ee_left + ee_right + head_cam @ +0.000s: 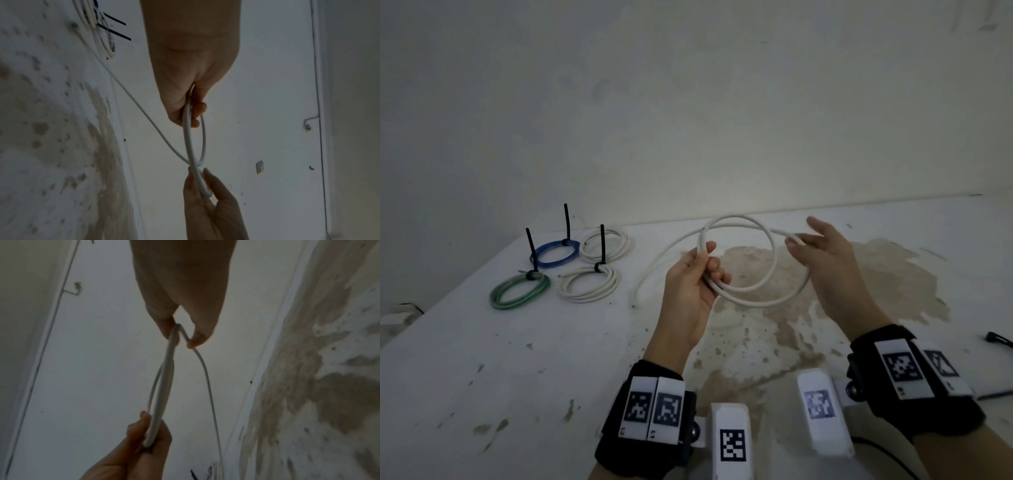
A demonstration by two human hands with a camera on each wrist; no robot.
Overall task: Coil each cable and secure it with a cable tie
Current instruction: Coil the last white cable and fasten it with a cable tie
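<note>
A white cable (732, 217) hangs in two loose loops above the table, held between both hands. My left hand (707, 263) grips the loops together on their left side, fingers curled round them (191, 112). On the right side my right hand (801, 241) pinches the cable between thumb and fingers (180, 333). The cable's free tail (654, 267) runs down to the left and ends on the table. Four tied coils lie at the back left: blue (554, 253), white (606, 245), green (519, 291) and white (589, 284), each with a black cable tie standing up.
The white table (551, 359) has a large brown stain (859, 281) under the hands. A wall rises behind it. A black strip-like object (998, 340) lies at the right edge, and a dark cord (993, 395) runs near the front right.
</note>
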